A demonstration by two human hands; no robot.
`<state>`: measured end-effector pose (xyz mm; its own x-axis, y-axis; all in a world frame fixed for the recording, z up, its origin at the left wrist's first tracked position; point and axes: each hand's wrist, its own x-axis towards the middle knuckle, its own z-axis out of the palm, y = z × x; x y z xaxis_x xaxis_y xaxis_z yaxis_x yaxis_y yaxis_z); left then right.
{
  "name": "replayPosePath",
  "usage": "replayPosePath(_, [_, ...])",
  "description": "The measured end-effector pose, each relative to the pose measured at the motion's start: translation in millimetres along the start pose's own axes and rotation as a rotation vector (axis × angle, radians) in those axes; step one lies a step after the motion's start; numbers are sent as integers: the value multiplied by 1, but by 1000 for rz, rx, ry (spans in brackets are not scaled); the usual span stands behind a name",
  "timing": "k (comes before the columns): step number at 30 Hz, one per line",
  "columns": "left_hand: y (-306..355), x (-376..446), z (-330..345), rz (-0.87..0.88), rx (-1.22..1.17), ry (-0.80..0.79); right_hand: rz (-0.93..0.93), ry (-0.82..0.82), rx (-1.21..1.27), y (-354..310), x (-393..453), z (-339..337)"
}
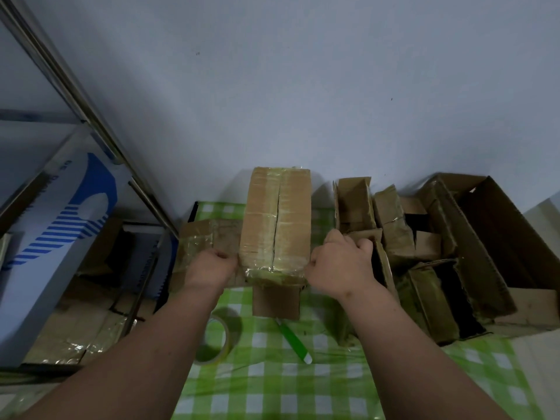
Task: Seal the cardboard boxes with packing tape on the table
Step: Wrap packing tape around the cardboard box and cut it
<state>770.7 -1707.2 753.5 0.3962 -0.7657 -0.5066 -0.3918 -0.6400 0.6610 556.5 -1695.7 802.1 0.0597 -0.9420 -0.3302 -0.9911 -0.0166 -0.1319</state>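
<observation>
The box (pixel 277 224) stands at the middle of the far edge of the surface (pixel 272 389), which wears a green checked cloth, and its top is already glazed with clear tape over the centre seam while a bare flap hangs open at its near end. The left hand (pixel 209 269) is curled against the box's left near corner and the right hand (pixel 339 265) against its right near corner, so both hands grip the box between them, fingers bent round its edges. It looks light and fairly stiff, a thin worn carton that would dent if squeezed hard; the taped skin is probably slick, so the corners and bare card edges seem the safest places to take hold, with palms flat on the two long sides for turning it. Counting: one box in the hands; one roll of tape (pixel 212 339) on the surface near the left forearm; one green cutter (pixel 294 341) lying just right of the roll; one big open carton (pixel 491 247) at the right edge, with a jumble of smaller open boxes (pixel 391 225) between it and the held box, at least four, though the crowding makes an exact count unsure; flattened card (pixel 200 237) lies at the left edge, and a blue-and-white box (pixel 60 225) sits on a shelf beyond it
</observation>
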Motion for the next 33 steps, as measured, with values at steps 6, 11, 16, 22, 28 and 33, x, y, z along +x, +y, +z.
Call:
replayPosePath(6, [4, -5, 5, 236, 109, 49, 13, -3, 20, -5, -3, 0])
replayPosePath(11, [3, -10, 6, 345, 296, 67, 19, 28, 22, -3, -4, 4])
replayPosePath(16, [0, -13, 1, 404, 602, 102, 18, 64, 24, -3, -3, 9])
replayPosePath(22, [-3, -18, 0, 296, 262, -30, 6, 95, 9, -6, -2, 15])
replayPosePath(28, [-17, -24, 8, 93, -64, -115, -8, 114, 0, -11, -2, 17])
replayPosePath(33, [-21, -30, 14, 85, -116, -210, 27, 127, -40, -17, 1, 24])
